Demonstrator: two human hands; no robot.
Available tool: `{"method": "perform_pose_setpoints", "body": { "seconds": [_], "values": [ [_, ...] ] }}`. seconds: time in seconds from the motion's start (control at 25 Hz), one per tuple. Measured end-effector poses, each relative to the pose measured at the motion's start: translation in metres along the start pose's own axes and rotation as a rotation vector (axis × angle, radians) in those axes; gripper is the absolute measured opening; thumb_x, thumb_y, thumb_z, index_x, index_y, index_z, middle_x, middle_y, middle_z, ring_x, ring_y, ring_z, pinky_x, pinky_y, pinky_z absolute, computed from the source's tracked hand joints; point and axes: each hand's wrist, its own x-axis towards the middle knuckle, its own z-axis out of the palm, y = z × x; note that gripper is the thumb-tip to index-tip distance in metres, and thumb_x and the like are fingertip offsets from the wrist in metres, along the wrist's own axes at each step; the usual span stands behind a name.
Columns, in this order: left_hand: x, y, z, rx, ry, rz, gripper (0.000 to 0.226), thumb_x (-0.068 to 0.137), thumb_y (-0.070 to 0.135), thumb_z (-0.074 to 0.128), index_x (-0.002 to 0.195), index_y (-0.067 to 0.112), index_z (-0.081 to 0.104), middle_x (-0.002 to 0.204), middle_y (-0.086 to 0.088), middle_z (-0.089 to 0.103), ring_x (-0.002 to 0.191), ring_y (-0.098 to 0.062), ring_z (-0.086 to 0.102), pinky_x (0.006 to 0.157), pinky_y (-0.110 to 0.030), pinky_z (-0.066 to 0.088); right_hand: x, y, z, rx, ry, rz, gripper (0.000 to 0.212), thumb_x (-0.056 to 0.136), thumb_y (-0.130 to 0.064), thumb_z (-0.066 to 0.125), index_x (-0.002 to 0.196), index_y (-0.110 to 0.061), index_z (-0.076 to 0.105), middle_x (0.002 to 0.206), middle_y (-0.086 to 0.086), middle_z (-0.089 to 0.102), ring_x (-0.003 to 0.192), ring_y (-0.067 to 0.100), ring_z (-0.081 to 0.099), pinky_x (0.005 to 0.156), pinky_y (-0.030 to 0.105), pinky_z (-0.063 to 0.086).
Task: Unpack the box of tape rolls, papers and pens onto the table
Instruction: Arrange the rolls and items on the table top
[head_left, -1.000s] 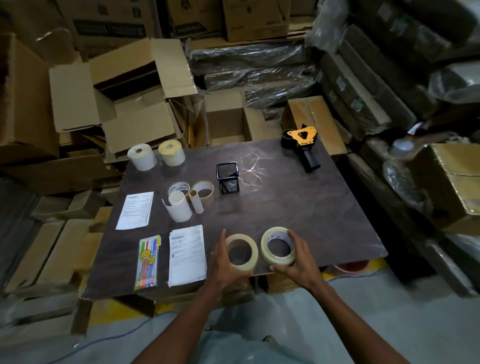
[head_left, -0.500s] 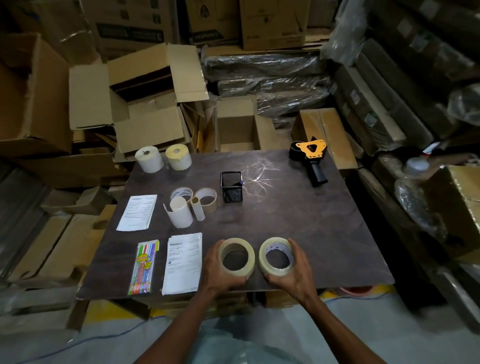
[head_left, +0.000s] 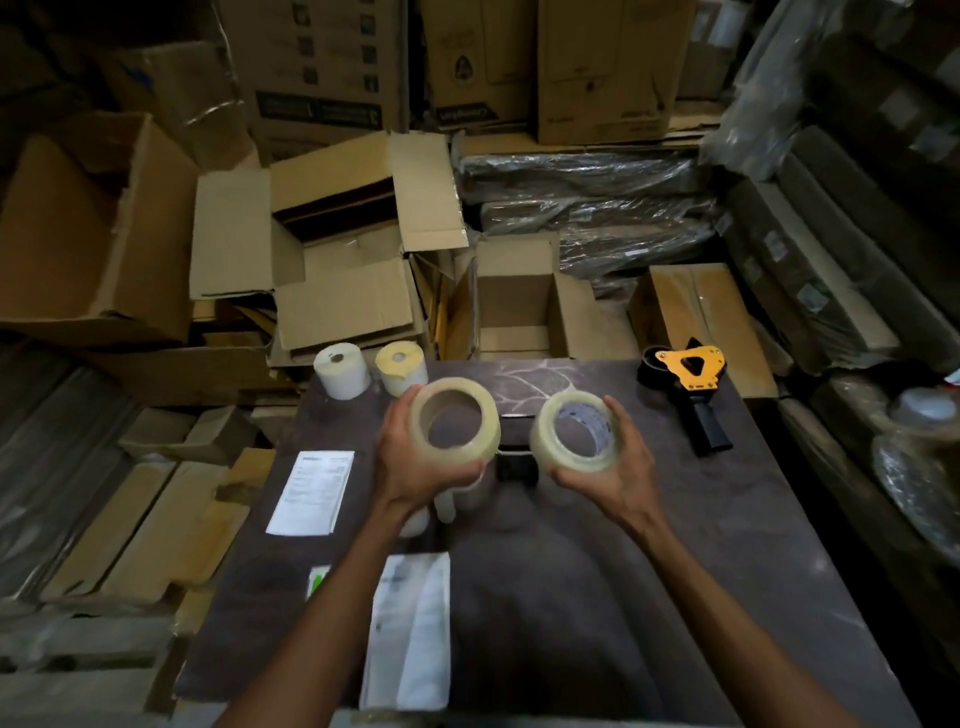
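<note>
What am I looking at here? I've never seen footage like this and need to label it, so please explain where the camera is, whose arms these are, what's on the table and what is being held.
There is no machine: a person wears a wide-angle camera on the head, looking forward and down, so the two bare arms coming in from the bottom are their own. The left hand holds one clear tape roll and the right hand holds another clear tape roll, both lifted above the dark table. On the table lie a printed sheet, a second paper nearer the person, two paper rolls standing at the far left corner, and a yellow-and-black tape dispenser at the far right. Cardboard boxes are piled around the table.
</note>
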Motion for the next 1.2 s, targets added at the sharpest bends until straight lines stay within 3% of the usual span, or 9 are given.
{"method": "perform_pose_setpoints", "body": {
  "seconds": [0.12, 0.2, 0.28, 0.4, 0.48, 0.68, 0.84, 0.96, 1.2],
  "values": [
    [0.073, -0.011, 0.0, 0.04, -0.028, -0.009, 0.092, 0.043, 0.05, 0.092, 0.124, 0.032, 0.052, 0.121, 0.014, 0.059, 0.112, -0.007, 0.057, 0.093, -0.025, 0.048, 0.065, -0.017, 0.015, -0.013, -0.011, -0.043, 0.109, 0.049, -0.047, 0.093, 0.142, -0.034, 0.038, 0.133, -0.007, 0.054, 0.118, 0.008, 0.054, 0.097, 0.025, 0.046],
    [0.113, -0.025, 0.008, 0.066, -0.051, -0.045, 0.095, 0.039, 0.052, 0.091, 0.124, 0.031, 0.052, 0.121, 0.012, 0.058, 0.111, -0.009, 0.057, 0.094, -0.03, 0.049, 0.105, -0.019, 0.029, -0.029, -0.019, -0.032, 0.107, 0.049, -0.046, 0.094, 0.14, -0.032, 0.039, 0.128, -0.007, 0.056, 0.112, 0.008, 0.056, 0.093, 0.023, 0.048],
    [0.143, -0.041, 0.023, 0.074, -0.09, -0.097, 0.094, 0.041, 0.043, 0.094, 0.124, 0.028, 0.051, 0.119, 0.011, 0.057, 0.108, -0.009, 0.053, 0.092, -0.031, 0.047, 0.141, -0.012, 0.044, -0.037, -0.027, 0.012, 0.11, 0.045, -0.051, 0.094, 0.139, -0.033, 0.038, 0.127, -0.007, 0.056, 0.111, 0.009, 0.058, 0.095, 0.031, 0.053],
    [0.175, -0.059, 0.056, 0.105, -0.113, -0.18, 0.092, 0.042, 0.037, 0.094, 0.123, 0.026, 0.051, 0.114, 0.009, 0.056, 0.104, -0.009, 0.051, 0.086, -0.027, 0.04, 0.19, 0.017, 0.068, -0.066, -0.043, 0.087, 0.116, 0.041, -0.056, 0.092, 0.141, -0.034, 0.036, 0.131, -0.006, 0.056, 0.115, 0.012, 0.058, 0.098, 0.039, 0.054],
    [0.189, -0.082, 0.085, 0.117, -0.117, -0.235, 0.088, 0.04, 0.042, 0.091, 0.118, 0.029, 0.052, 0.11, 0.009, 0.059, 0.102, -0.012, 0.055, 0.085, -0.03, 0.046, 0.217, 0.042, 0.083, -0.049, -0.084, 0.109, 0.113, 0.042, -0.057, 0.091, 0.139, -0.035, 0.038, 0.131, -0.006, 0.056, 0.115, 0.013, 0.058, 0.099, 0.04, 0.053],
    [0.213, -0.132, 0.141, 0.159, -0.141, -0.373, 0.096, 0.034, 0.051, 0.089, 0.119, 0.031, 0.049, 0.113, 0.005, 0.06, 0.105, -0.017, 0.058, 0.087, -0.035, 0.05, 0.253, 0.097, 0.116, -0.035, -0.152, 0.126, 0.098, 0.04, -0.055, 0.095, 0.124, -0.034, 0.048, 0.112, -0.014, 0.063, 0.1, 0.006, 0.064, 0.087, 0.039, 0.057],
    [0.231, -0.166, 0.169, 0.183, -0.128, -0.414, 0.099, 0.032, 0.058, 0.085, 0.121, 0.031, 0.05, 0.117, 0.006, 0.062, 0.11, -0.017, 0.06, 0.092, -0.039, 0.052, 0.268, 0.131, 0.132, -0.04, -0.18, 0.141, 0.097, 0.041, -0.054, 0.093, 0.124, -0.038, 0.045, 0.116, -0.013, 0.061, 0.105, 0.01, 0.062, 0.093, 0.039, 0.055],
    [0.231, -0.182, 0.179, 0.205, -0.133, -0.405, 0.099, 0.032, 0.06, 0.086, 0.121, 0.035, 0.05, 0.117, 0.009, 0.062, 0.11, -0.014, 0.061, 0.092, -0.039, 0.053, 0.271, 0.147, 0.141, -0.043, -0.186, 0.134, 0.107, 0.044, -0.053, 0.092, 0.135, -0.034, 0.041, 0.129, -0.008, 0.057, 0.119, 0.014, 0.058, 0.1, 0.041, 0.051],
    [0.23, -0.179, 0.179, 0.224, -0.125, -0.385, 0.098, 0.035, 0.061, 0.087, 0.122, 0.034, 0.051, 0.116, 0.01, 0.063, 0.109, -0.012, 0.061, 0.093, -0.037, 0.052, 0.264, 0.149, 0.141, -0.087, -0.189, 0.124, 0.115, 0.049, -0.051, 0.091, 0.145, -0.028, 0.034, 0.142, -0.004, 0.049, 0.131, 0.014, 0.049, 0.109, 0.039, 0.043]
  ]
}}
